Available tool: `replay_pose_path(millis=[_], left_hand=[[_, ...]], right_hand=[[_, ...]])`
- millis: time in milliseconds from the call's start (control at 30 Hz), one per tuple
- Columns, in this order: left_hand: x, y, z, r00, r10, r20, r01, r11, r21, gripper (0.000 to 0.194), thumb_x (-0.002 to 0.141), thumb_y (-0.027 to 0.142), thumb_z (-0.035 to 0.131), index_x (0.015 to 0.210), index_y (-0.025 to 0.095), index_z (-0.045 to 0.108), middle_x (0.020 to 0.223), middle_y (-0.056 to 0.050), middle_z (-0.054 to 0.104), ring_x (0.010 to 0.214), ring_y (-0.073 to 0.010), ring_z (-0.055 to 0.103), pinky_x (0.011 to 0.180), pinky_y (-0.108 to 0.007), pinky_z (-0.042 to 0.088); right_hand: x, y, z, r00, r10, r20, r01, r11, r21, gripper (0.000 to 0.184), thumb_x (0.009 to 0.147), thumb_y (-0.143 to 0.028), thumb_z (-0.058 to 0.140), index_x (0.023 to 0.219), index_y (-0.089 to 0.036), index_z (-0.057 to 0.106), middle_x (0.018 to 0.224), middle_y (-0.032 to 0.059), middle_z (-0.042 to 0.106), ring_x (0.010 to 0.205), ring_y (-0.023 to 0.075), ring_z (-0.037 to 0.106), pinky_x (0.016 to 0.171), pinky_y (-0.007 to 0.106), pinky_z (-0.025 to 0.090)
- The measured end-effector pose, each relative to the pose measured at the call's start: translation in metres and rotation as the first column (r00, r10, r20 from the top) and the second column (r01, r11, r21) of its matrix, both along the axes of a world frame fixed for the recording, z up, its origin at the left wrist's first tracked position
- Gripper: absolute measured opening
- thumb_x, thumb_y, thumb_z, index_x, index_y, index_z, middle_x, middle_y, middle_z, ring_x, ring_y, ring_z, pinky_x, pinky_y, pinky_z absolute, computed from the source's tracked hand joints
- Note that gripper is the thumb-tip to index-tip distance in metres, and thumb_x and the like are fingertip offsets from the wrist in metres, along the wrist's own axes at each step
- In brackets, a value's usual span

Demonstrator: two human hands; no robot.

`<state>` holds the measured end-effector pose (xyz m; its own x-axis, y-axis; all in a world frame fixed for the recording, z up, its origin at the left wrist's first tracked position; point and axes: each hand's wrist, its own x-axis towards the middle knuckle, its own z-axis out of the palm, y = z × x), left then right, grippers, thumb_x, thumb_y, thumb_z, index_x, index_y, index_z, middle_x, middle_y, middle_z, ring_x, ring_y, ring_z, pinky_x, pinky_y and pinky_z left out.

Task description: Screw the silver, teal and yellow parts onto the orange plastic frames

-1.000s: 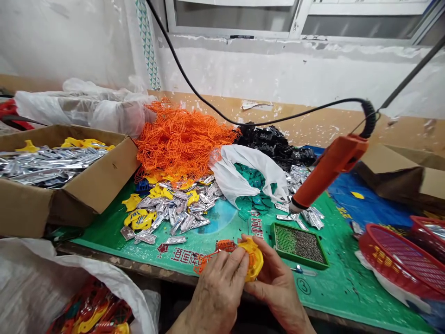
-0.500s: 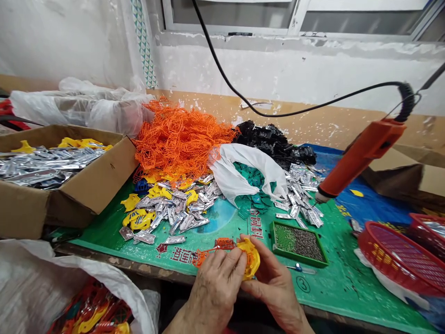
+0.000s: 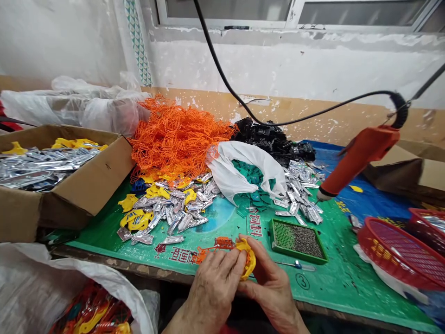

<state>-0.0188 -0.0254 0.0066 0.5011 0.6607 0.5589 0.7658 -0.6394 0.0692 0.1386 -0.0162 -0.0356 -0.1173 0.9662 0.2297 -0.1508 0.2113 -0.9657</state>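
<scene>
Both my hands meet at the table's near edge around a small yellow plastic part (image 3: 247, 259) with an orange mesh piece (image 3: 212, 247) attached to its left. My left hand (image 3: 214, 287) has its fingers curled over the part from the left. My right hand (image 3: 269, 284) cups it from the right, thumb on top. A green tray of small screws (image 3: 298, 238) lies just to the right of my hands. An orange electric screwdriver (image 3: 354, 157) hangs on a black cable above the table's right half, held by no hand.
A heap of orange mesh parts (image 3: 175, 137), black parts (image 3: 274, 139), silver foil packets (image 3: 181, 211), and a white bag of green parts (image 3: 248, 178) cover the green mat. A cardboard box (image 3: 74, 185) stands left, red baskets (image 3: 399, 257) right, a plastic bag (image 3: 69, 287) lower left.
The hanging screwdriver swung to the right and slightly up. My hands turned the yellow part a little so that it is now more edge-on.
</scene>
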Motion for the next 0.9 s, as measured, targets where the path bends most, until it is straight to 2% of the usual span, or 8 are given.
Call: replay_pose_path(millis=[267, 400, 567, 667, 733, 833, 900], left_hand=[[-0.002, 0.001, -0.001, 0.993, -0.067, 0.100, 0.073, 0.996, -0.055, 0.036, 0.087, 0.011, 0.038, 0.118, 0.009, 0.054, 0.108, -0.015, 0.066, 0.086, -0.0230, 0.060, 0.072, -0.038, 0.053], [-0.005, 0.002, 0.000, 0.987, -0.088, 0.131, 0.104, 0.988, -0.116, 0.040, 0.082, 0.007, 0.040, 0.120, 0.011, 0.053, 0.111, -0.015, 0.065, 0.090, -0.0231, 0.060, 0.076, -0.039, 0.054], [-0.010, -0.001, 0.002, 0.971, -0.162, 0.177, 0.198, 0.958, -0.207, 0.049, 0.077, 0.002, 0.042, 0.125, 0.011, 0.048, 0.117, -0.014, 0.061, 0.099, -0.0235, 0.058, 0.084, -0.039, 0.052], [-0.010, -0.003, 0.000, 0.941, -0.198, 0.274, 0.272, 0.924, -0.267, 0.064, 0.067, -0.001, 0.044, 0.129, 0.011, 0.044, 0.123, -0.015, 0.057, 0.109, -0.0242, 0.054, 0.090, -0.039, 0.050], [-0.009, -0.003, 0.001, 0.905, -0.197, 0.377, 0.326, 0.890, -0.318, 0.068, 0.061, -0.002, 0.044, 0.127, 0.012, 0.047, 0.123, -0.015, 0.056, 0.112, -0.0239, 0.052, 0.091, -0.039, 0.048], [-0.008, -0.001, 0.009, 0.812, -0.123, 0.570, 0.424, 0.795, -0.433, 0.045, 0.062, -0.002, 0.043, 0.099, 0.015, 0.063, 0.105, -0.009, 0.061, 0.095, -0.0192, 0.057, 0.080, -0.031, 0.049], [-0.010, 0.003, 0.019, 0.753, -0.023, 0.658, 0.477, 0.708, -0.521, 0.026, 0.069, 0.002, 0.046, 0.079, 0.016, 0.065, 0.093, -0.006, 0.062, 0.084, -0.0167, 0.056, 0.074, -0.028, 0.046]], right_hand=[[-0.002, -0.006, 0.007, 0.999, 0.003, 0.042, -0.005, 0.999, 0.037, 0.070, 0.065, -0.013, 0.078, 0.126, -0.038, 0.053, 0.138, 0.0024, 0.051, 0.126, 0.0246, 0.049, 0.101, 0.038, 0.045], [-0.003, -0.007, 0.006, 0.993, -0.022, 0.112, 0.015, 0.998, 0.061, 0.071, 0.067, -0.015, 0.076, 0.130, -0.036, 0.049, 0.140, 0.0032, 0.048, 0.125, 0.0251, 0.049, 0.104, 0.040, 0.042], [-0.003, -0.010, 0.008, 0.972, -0.079, 0.221, 0.043, 0.986, 0.162, 0.075, 0.067, -0.017, 0.076, 0.132, -0.039, 0.046, 0.139, 0.0004, 0.048, 0.124, 0.0227, 0.051, 0.106, 0.037, 0.041], [-0.003, -0.010, 0.012, 0.956, -0.107, 0.274, 0.047, 0.975, 0.217, 0.076, 0.066, -0.019, 0.078, 0.133, -0.039, 0.045, 0.136, 0.0011, 0.052, 0.121, 0.0223, 0.054, 0.103, 0.036, 0.044], [-0.003, -0.008, 0.016, 0.945, -0.126, 0.302, 0.052, 0.969, 0.242, 0.077, 0.064, -0.021, 0.080, 0.132, -0.037, 0.047, 0.133, 0.0021, 0.056, 0.119, 0.0232, 0.056, 0.101, 0.036, 0.046], [-0.001, 0.000, 0.024, 0.941, -0.098, 0.323, 0.036, 0.981, 0.190, 0.074, 0.060, -0.026, 0.082, 0.128, -0.033, 0.053, 0.126, 0.0040, 0.062, 0.115, 0.0249, 0.058, 0.098, 0.037, 0.048], [0.002, 0.010, 0.032, 0.948, 0.015, 0.318, -0.035, 0.998, 0.059, 0.059, 0.068, -0.032, 0.075, 0.125, -0.031, 0.057, 0.120, 0.0046, 0.065, 0.107, 0.0231, 0.062, 0.092, 0.035, 0.051]])
